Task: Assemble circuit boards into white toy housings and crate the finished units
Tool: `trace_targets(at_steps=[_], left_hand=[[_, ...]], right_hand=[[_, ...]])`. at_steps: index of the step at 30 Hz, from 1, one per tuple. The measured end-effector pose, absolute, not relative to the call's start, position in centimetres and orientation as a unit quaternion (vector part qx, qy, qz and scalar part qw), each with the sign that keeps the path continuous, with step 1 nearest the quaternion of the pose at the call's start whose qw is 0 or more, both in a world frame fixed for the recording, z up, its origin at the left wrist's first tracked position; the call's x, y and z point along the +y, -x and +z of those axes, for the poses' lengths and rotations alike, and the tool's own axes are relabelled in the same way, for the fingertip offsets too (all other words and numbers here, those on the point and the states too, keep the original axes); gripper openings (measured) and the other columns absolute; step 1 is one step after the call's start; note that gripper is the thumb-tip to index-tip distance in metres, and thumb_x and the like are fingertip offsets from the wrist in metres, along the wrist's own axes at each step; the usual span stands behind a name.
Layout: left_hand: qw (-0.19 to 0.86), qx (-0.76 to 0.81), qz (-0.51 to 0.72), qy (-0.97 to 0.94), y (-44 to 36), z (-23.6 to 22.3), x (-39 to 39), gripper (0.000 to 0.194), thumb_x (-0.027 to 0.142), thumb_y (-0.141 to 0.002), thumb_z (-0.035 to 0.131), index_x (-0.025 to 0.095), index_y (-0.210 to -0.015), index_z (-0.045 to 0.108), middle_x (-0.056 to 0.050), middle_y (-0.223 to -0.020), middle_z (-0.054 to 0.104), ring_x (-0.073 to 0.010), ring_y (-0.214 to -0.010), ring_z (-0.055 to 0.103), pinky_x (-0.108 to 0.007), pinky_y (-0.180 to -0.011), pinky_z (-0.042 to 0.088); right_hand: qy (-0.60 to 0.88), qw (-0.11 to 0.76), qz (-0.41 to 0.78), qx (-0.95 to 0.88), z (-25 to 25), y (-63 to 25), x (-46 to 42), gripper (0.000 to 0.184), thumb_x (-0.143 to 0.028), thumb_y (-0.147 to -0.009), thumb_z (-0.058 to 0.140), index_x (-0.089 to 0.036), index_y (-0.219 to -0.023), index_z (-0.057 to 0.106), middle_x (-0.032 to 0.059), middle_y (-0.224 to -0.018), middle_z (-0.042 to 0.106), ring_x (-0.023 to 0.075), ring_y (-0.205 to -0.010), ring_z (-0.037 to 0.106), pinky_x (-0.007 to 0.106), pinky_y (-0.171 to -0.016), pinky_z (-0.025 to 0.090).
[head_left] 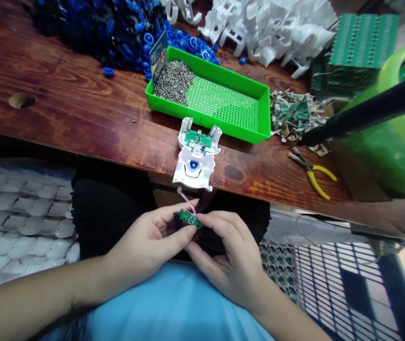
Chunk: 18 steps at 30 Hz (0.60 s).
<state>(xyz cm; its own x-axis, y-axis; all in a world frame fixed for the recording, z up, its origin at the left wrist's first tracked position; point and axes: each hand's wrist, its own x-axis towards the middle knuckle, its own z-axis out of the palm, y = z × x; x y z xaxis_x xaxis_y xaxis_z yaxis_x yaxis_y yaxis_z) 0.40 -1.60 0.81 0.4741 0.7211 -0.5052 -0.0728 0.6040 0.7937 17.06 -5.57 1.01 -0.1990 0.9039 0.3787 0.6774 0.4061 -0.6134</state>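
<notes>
A small green circuit board (pixel 188 217) with a red and white cable and a white plug is held over my lap. My left hand (pixel 157 234) pinches its left part and lower edge between thumb and fingers. At its right end the fingertips of my right hand (pixel 229 248) close on the board. Just beyond, a white plastic shell (pixel 194 168) with a blue button in its middle lies at the table's edge. Behind that shell stands another white housing piece (pixel 217 139) with a green circuit board (pixel 198 139) in it.
A green tray (pixel 264 116) with a heap of screws (pixel 174 81) stands on the wooden table (pixel 92 113). Behind are piles of blue buttons (pixel 138 28) and white shells (pixel 269 28). Yellow-handled pliers (pixel 314 175), small wired boards (pixel 296 113) and a green tub (pixel 373 142) lie right.
</notes>
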Motion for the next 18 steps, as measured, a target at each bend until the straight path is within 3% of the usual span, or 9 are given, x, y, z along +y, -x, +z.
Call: trace_targets(at_steps=[5,10,13,16,18], left_hand=[[0.766,0.459,0.233,-0.386,-0.3,1.0,-1.7,0.043,0.028,-0.081,0.069,0.022,-0.123,0.06,-0.003,-0.114,0.07,-0.0171,-0.107,0.064,-0.024,-0.095,0.049],[0.762,0.398,0.191,-0.473,1.4,1.4,-1.5,0.048,0.028,-0.083,0.066,0.031,-0.129,0.055,-0.003,-0.126,0.064,-0.0182,-0.115,0.059,-0.026,-0.097,0.048],[0.773,0.321,0.162,-0.522,3.4,1.9,-0.9,0.06,0.025,-0.081,0.067,0.035,-0.137,0.046,-0.002,-0.121,0.067,-0.0198,-0.113,0.061,-0.031,-0.099,0.046],[0.775,0.262,0.158,-0.553,5.2,2.4,-0.1,0.074,0.039,-0.076,0.072,0.038,-0.141,0.036,-0.002,-0.115,0.07,-0.024,-0.112,0.062,-0.032,-0.097,0.046],[0.76,0.27,0.16,-0.569,5.7,2.6,0.5,0.068,0.052,-0.079,0.063,0.038,-0.141,0.038,-0.001,-0.116,0.069,-0.0243,-0.11,0.062,-0.03,-0.094,0.047]], right_hand=[[0.508,0.349,0.156,-0.772,1.3,-17.1,-5.2,0.032,-0.018,-0.075,0.068,-0.015,-0.106,0.059,0.0076,-0.092,0.066,0.0161,-0.085,0.065,0.028,-0.072,0.057],[0.432,0.35,0.231,-0.798,1.4,-17.5,-4.7,0.034,-0.023,-0.074,0.07,-0.016,-0.105,0.059,0.0064,-0.091,0.068,0.0154,-0.086,0.065,0.026,-0.073,0.056],[0.374,0.378,0.286,-0.797,1.4,-17.7,-4.6,0.041,-0.027,-0.071,0.074,-0.015,-0.107,0.058,0.0054,-0.091,0.068,0.0145,-0.086,0.065,0.025,-0.074,0.055],[0.349,0.44,0.3,-0.771,1.6,-18.1,-4.2,0.048,-0.026,-0.069,0.076,-0.015,-0.111,0.057,0.0063,-0.092,0.066,0.0159,-0.086,0.064,0.026,-0.075,0.055],[0.359,0.492,0.256,-0.751,1.9,-18.6,-3.4,0.048,-0.025,-0.069,0.075,-0.015,-0.114,0.058,0.007,-0.093,0.065,0.0179,-0.087,0.063,0.029,-0.075,0.055]])
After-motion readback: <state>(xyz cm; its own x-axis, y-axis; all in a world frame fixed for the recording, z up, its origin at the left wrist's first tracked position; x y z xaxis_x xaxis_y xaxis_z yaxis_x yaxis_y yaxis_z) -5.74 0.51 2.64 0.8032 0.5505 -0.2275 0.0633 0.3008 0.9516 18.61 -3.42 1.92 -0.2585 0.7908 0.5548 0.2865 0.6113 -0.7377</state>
